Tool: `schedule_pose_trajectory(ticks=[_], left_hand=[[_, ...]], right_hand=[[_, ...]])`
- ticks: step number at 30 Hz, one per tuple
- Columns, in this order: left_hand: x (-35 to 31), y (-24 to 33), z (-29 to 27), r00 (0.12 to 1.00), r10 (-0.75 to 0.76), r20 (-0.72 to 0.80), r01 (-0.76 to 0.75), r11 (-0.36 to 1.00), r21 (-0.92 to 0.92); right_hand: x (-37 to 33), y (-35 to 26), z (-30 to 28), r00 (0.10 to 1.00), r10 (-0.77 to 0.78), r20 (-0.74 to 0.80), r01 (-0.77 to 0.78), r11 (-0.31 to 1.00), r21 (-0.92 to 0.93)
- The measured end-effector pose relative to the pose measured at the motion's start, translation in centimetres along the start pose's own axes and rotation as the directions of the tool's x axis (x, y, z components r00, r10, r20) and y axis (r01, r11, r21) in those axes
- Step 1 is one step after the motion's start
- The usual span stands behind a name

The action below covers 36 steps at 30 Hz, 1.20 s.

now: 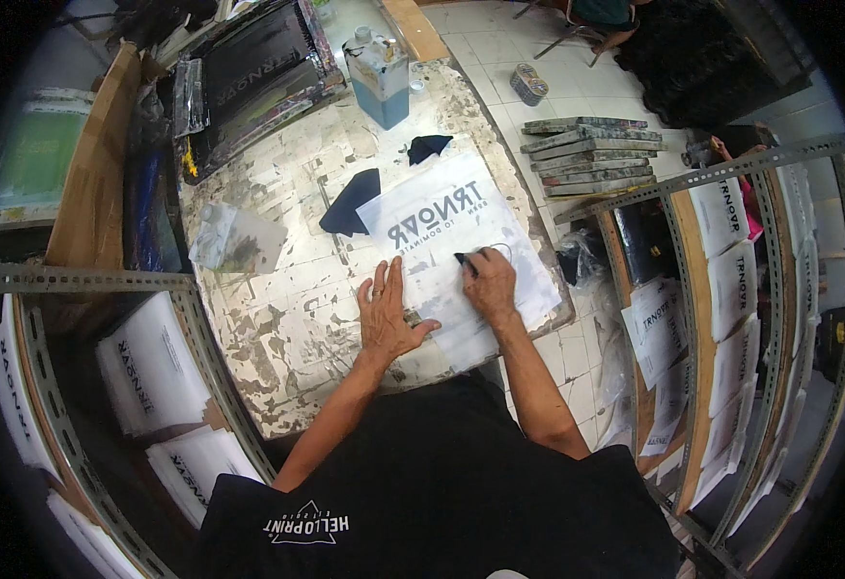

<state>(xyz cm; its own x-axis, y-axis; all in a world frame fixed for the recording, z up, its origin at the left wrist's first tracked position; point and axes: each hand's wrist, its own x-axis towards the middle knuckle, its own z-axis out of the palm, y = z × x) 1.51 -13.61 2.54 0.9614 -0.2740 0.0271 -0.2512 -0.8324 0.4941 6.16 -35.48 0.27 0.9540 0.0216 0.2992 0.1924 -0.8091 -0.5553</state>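
Note:
A thin white sheet (446, 198) with dark printed lettering lies on the paint-worn table. My left hand (388, 314) rests flat at its near left edge, fingers stretched out. Toward the sheet's right half, my right hand (488, 287) is closed around a small dark item (462, 258), perhaps a scrap of cloth, and its tip is at the sheet's surface. Most of that item is hidden by my fingers. Just beyond the sheet lie two dark blue cloth pieces, a larger cloth (352, 203) at its left corner and a smaller cloth (429, 148) at its far edge.
A jug of blue liquid (380, 79) and a framed printing screen (258, 72) occupy the table's far side. A translucent container (237, 237) lies left. Metal racks with printed white sheets (157, 367) flank me. Stacked frames (591, 154) lie on the floor at right.

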Motion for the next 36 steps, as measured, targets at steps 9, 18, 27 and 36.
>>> schedule_pose_trajectory(ticks=[9, 18, 27, 36], left_hand=[[-0.5, 0.1, -0.6, 0.994, -0.063, -0.092, 0.041, 0.974, -0.224], [1.4, -11.5, -9.3, 0.159, -0.711, -0.685, 0.250, 0.700, -0.669], [4.2, -11.6, -14.8, 0.712, -0.342, -0.614, 0.005, 0.876, -0.482], [4.9, 0.5, -16.0, 0.842, 0.097, -0.531, -0.177, 0.979, -0.103]], right_hand=[[3.2, 4.7, -4.2, 0.951, 0.281, -0.131, -0.290, 0.956, -0.052], [2.9, -0.5, -5.9, 0.933, 0.357, -0.054, -0.262, 0.772, 0.579], [6.2, -10.3, -7.7, 0.985, 0.116, -0.128, 0.021, 0.655, 0.756], [7.2, -15.0, -9.2, 0.943, -0.066, -0.326, 0.245, 0.800, 0.548]])
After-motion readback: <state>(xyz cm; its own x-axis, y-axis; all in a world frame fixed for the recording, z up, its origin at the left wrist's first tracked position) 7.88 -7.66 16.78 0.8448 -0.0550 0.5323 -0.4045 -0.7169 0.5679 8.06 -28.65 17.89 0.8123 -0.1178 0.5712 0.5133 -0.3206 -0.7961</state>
